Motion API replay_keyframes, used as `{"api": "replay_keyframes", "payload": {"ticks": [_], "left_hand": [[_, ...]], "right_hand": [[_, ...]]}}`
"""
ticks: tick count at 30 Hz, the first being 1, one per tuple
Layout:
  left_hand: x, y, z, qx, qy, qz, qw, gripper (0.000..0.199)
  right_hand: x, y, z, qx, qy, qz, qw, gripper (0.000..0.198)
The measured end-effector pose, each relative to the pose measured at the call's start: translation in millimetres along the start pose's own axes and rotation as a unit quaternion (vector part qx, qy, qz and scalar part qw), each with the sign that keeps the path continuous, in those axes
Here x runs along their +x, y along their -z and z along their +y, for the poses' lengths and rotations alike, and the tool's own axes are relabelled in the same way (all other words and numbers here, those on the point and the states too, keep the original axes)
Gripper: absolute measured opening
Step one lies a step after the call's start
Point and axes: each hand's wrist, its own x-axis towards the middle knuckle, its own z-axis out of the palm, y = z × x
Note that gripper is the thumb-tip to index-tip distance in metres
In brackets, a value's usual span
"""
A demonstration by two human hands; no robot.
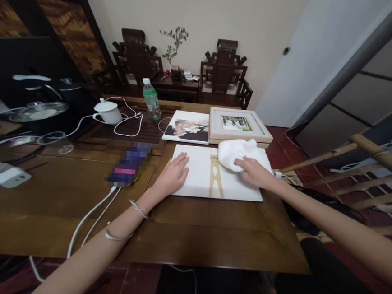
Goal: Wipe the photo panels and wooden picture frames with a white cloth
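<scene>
A white rectangular panel [195, 183] lies flat on the wooden table, with a gold A-shaped piece [213, 178] on its upper face. My left hand [173, 174] rests flat on the panel's left edge, fingers stretched out. At the panel's upper right, my right hand [254, 172] grips a bunched white cloth [236, 152], which covers that corner and touches the surface. Just behind the panel lie a photo panel [187, 128] and, to its right, a light wooden picture frame [241, 130] with a small photo inside.
A phone [130, 164] with white cables lies left of my left hand. Farther back stand a green-labelled bottle [151, 99] and a lidded white cup [108, 112]. A dark pan [40, 114] sits at far left. A wooden chair [366, 178] is beyond the table's right edge.
</scene>
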Motion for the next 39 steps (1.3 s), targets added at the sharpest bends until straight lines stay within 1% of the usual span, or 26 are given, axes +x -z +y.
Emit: {"api": "replay_keyframes", "payload": {"ticks": [2, 5, 7, 9, 11, 14, 15, 17, 20, 23, 26, 29, 31, 34, 37, 39], "left_hand": [[0, 0, 1, 0.0, 0.001, -0.001, 1.0, 0.043], [-1, 1, 1, 0.001, 0.003, -0.003, 1.0, 0.043], [-1, 1, 1, 0.003, 0.002, -0.004, 1.0, 0.043], [-1, 0, 1, 0.007, 0.001, -0.004, 1.0, 0.043], [0, -1, 1, 0.009, 0.001, -0.004, 1.0, 0.043], [0, -2, 0, 0.009, 0.001, -0.003, 1.0, 0.043], [0, -2, 0, 0.009, 0.0, -0.003, 1.0, 0.043], [-1, -2, -1, 0.01, -0.001, -0.001, 1.0, 0.043], [-1, -2, 0, 0.009, 0.0, 0.002, 1.0, 0.042], [0, -1, 0, 0.007, 0.001, -0.003, 1.0, 0.042], [0, 0, 1, 0.005, 0.001, -0.006, 1.0, 0.043], [0, 0, 1, 0.002, 0.0, -0.005, 1.0, 0.043], [0, 0, 1, 0.001, -0.001, -0.004, 1.0, 0.043], [-1, 0, 1, 0.001, -0.001, -0.002, 1.0, 0.043], [-1, 0, 1, 0.004, 0.002, -0.002, 1.0, 0.043], [-1, 0, 1, 0.007, 0.002, -0.003, 1.0, 0.043]], "right_hand": [[-25, -1, -20, 0.005, 0.007, -0.016, 1.0, 0.036], [-62, 7, -49, 0.049, 0.016, -0.046, 0.998, 0.037], [-80, 16, -64, 0.075, 0.002, -0.078, 0.994, 0.038], [-89, 26, -71, 0.094, -0.012, -0.111, 0.989, 0.037], [-89, 35, -70, 0.116, -0.009, -0.141, 0.983, 0.033], [-73, 42, -54, 0.135, 0.015, -0.161, 0.978, 0.025], [-65, 42, -47, 0.133, 0.022, -0.156, 0.979, 0.023], [-46, 38, -33, 0.11, 0.03, -0.125, 0.986, 0.02], [-13, 25, -19, 0.062, 0.034, -0.073, 0.995, 0.022], [16, 9, -23, 0.035, 0.007, -0.05, 0.998, 0.03], [30, -6, -45, 0.021, -0.014, -0.05, 0.998, 0.046], [20, -16, -76, 0.006, 0.015, -0.068, 0.998, 0.053], [4, -18, -97, -0.007, 0.044, -0.083, 0.996, 0.052], [-25, -14, -122, -0.001, 0.08, -0.113, 0.99, 0.051], [-44, -6, -132, 0.028, 0.101, -0.141, 0.985, 0.048], [-46, -2, -129, 0.04, 0.108, -0.136, 0.984, 0.046]]}}
